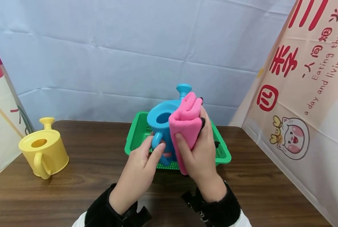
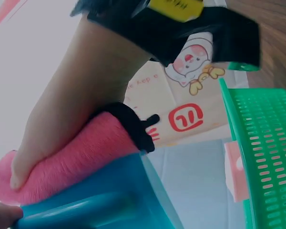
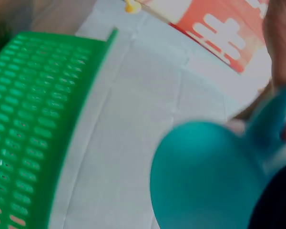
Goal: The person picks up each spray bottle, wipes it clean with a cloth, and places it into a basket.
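Nearest come two white sleeves with fuzzy black cuffs (image 1: 100, 206). From them reach the person's left hand (image 1: 140, 162) and right hand (image 1: 198, 159), both above a brown wood-grain worktop (image 1: 95, 157). The left hand's grip is clamped on the looped handle of a glossy blue plastic watering can (image 1: 165, 132), thumb and fingers curled about it. The right hand's grip is closed on a folded, fuzzy pink cloth with black edging (image 1: 186, 126), thumb on the near face (its fingers are mostly hidden behind the folds). The cloth lies against the can's right side, and the can is held up off the worktop, its round opening facing the head camera and its flared spout pointing away.

Behind the can in the head view, a green plastic basket with slotted walls (image 1: 132, 134) stands on the worktop; the left wrist view shows a gap between the two. A small dark thing shows inside the basket, too little of it to identify.

Off to the left, well apart, stands a yellow watering can (image 1: 54, 151), upright.

Farthest back hangs a creased pale-blue cloth (image 1: 100, 63), with a beige printed cloth (image 1: 313, 82) at the right bearing red characters and a cartoon cat.
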Demonstrator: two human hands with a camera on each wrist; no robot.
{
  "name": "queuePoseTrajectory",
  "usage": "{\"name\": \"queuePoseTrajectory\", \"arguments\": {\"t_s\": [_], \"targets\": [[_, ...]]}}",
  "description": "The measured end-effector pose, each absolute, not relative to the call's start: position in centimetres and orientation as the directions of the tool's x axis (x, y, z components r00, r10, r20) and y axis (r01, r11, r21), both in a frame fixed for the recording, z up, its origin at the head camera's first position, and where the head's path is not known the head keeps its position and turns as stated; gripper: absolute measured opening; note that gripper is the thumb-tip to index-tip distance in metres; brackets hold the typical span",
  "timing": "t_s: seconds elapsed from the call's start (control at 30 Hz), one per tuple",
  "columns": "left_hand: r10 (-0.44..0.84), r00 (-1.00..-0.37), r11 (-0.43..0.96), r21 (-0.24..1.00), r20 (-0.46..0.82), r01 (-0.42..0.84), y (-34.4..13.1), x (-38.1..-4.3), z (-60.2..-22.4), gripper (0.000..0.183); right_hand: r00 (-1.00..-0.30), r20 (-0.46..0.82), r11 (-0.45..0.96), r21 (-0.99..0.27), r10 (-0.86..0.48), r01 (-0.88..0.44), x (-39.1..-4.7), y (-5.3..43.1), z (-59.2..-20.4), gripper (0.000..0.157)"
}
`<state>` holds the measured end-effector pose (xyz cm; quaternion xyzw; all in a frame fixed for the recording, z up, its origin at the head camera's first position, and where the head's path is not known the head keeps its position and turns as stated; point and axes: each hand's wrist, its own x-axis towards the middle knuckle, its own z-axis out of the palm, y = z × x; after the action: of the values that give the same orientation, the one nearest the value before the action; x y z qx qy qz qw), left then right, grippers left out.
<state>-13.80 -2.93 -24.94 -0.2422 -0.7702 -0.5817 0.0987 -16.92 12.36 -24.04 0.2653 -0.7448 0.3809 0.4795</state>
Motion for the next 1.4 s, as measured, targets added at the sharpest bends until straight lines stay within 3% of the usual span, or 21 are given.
{"name": "queuePoseTrajectory", "arguments": {"t_s": [0.27, 0.4, 0.6, 0.67, 0.83, 1.0, 1.1, 1.4], "targets": [[0.303, -0.851, 0.244, 0.828, 0.429, 0.504, -2.6, -13.5, -24.9, 0.029, -0.678, 0.734, 0.299, -0.655, 0.035, -0.694, -17.8, 15.3, -23.8, 0.034], [0.290, -0.850, 0.258, 0.819, 0.440, 0.513, -2.5, -13.3, -24.9, 0.026, -0.716, 0.698, 0.232, -0.699, 0.014, -0.676, -18.0, 15.5, -23.8, 0.035], [0.248, -0.868, 0.247, 0.838, 0.431, 0.486, -2.9, -13.2, -24.8, 0.028, -0.642, 0.766, 0.309, -0.610, -0.005, -0.730, -17.6, 14.2, -23.9, 0.029], [0.240, -0.871, 0.245, 0.841, 0.429, 0.482, -3.0, -13.3, -24.8, 0.031, -0.598, 0.801, 0.368, -0.551, -0.017, -0.749, -17.2, 13.6, -23.9, 0.038], [0.213, -0.861, 0.267, 0.821, 0.461, 0.505, -3.3, -13.7, -24.7, 0.030, -0.409, 0.909, 0.549, -0.300, -0.084, -0.780, -16.6, 11.5, -24.0, 0.070], [0.202, -0.864, 0.295, 0.812, 0.462, 0.503, -3.5, -13.8, -24.8, 0.031, -0.250, 0.955, 0.733, -0.055, -0.159, -0.678, -16.0, 9.7, -25.0, 0.066], [0.212, -0.868, 0.302, 0.814, 0.450, 0.496, -3.5, -13.8, -24.9, 0.032, -0.219, 0.962, 0.758, -0.022, -0.160, -0.652, -15.9, 9.5, -25.2, 0.063], [0.231, -0.850, 0.334, 0.782, 0.474, 0.527, -3.2, -13.4, -24.9, 0.027, -0.211, 0.972, 0.694, -0.084, -0.100, -0.715, -16.2, 10.3, -24.7, 0.065]]}}
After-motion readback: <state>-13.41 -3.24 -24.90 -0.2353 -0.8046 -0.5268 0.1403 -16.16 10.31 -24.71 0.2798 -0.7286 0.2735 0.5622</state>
